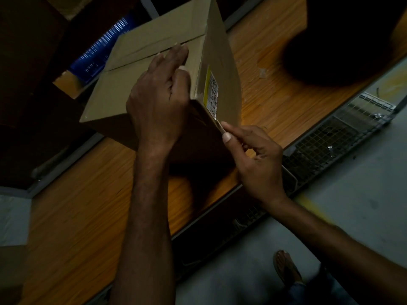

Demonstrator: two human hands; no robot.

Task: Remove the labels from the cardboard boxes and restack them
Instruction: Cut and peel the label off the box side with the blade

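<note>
A sandalled foot stands on the grey floor beside a wire mesh rack under the bench edge. The right hand pinches a thin strip at the cardboard box corner, just below the white-and-yellow label on its side. The left hand grips the box's top edge, fingers curled, hiding part of it. The box rests tilted on the wooden bench. A blue ribbed object lies behind it.
</note>
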